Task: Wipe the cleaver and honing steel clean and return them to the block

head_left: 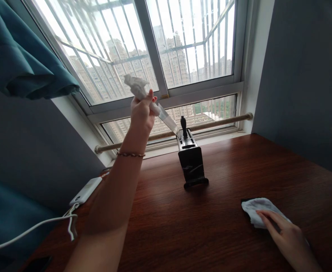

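My left hand point(143, 111) is raised over the table, its fingers closed round a knife's handle, with crumpled white tissue or cloth point(137, 86) bunched at the grip. The knife's broad blade point(168, 120) slants down to the right, and its tip meets the top of the black knife block point(192, 164). Whether the tip has entered a slot, I cannot tell. Another knife with a black handle point(183, 125) stands upright in the block. At the lower right, my right hand point(287, 234) pinches a folded white cloth point(258, 209) on the table. A dark edge shows beneath this cloth.
The brown wooden table point(219, 219) reaches to a barred window, with a rail point(211, 125) across its bottom. A white power strip point(86, 190) with a white cable point(27, 235) lies at the left edge. A teal curtain point(21, 56) hangs at upper left.
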### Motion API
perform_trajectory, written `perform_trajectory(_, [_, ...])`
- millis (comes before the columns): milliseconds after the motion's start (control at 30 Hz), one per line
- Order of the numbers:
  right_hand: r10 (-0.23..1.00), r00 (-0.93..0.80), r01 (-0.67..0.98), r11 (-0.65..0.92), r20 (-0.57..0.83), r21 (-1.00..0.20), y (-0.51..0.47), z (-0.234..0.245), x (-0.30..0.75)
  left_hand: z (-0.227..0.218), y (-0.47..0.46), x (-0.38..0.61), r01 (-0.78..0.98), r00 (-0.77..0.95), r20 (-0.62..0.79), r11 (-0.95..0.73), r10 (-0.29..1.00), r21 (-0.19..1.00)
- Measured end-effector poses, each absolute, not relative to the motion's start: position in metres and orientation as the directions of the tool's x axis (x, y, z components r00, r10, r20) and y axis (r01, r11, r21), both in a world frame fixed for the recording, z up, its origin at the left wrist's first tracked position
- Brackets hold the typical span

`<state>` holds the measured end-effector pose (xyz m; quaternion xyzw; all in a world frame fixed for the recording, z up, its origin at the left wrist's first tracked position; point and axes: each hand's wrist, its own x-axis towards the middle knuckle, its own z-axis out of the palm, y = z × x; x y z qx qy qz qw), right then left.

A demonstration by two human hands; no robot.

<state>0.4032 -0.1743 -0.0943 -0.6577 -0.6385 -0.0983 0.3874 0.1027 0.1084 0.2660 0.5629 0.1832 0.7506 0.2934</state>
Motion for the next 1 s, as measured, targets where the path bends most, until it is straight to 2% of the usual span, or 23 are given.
perform_trajectory(67, [0.762, 0.161, 0.917, 0.119, 0.628, -0.38, -0.174, -0.095, 0.404, 0.284, 0.119, 0.12, -0.273, -0.091, 0.622, -0.62, 0.778, 0.735])
perform_trajectory(133, [0.761, 0.162, 0.918, 0.117, 0.628, -0.379, -0.173, -0.096, 0.404, 0.295, 0.127, 0.137, -0.244, -0.038, 0.534, -0.526, 0.845, 0.815])
perform_trajectory(267, [0.772, 0.164, 0.912, 0.119, 0.614, -0.393, -0.174, -0.095, 0.404, 0.288, 0.143, 0.158, -0.01, 0.077, 0.446, -0.447, 0.892, 0.895])
perform_trajectory(367, [0.783, 0.167, 0.896, 0.134, 0.599, -0.424, -0.174, -0.093, 0.403, 0.262, 0.157, 0.161, 0.2, 0.08, 0.432, -0.439, 0.898, 0.876])
perform_trajectory(600, [0.8, 0.177, 0.865, 0.151, 0.573, -0.478, -0.173, -0.092, 0.403, 0.19, 0.177, 0.148, 0.373, 0.002, 0.512, -0.476, 0.859, 0.797])
perform_trajectory(733, [0.808, 0.174, 0.863, 0.15, 0.563, -0.482, -0.173, -0.095, 0.404, 0.167, 0.182, 0.143, 0.367, 0.014, 0.518, -0.487, 0.855, 0.793])
perform_trajectory(1000, [0.824, 0.184, 0.848, 0.142, 0.536, -0.51, -0.175, -0.098, 0.403, 0.146, 0.187, 0.145, 0.246, 0.058, 0.521, -0.518, 0.852, 0.819])
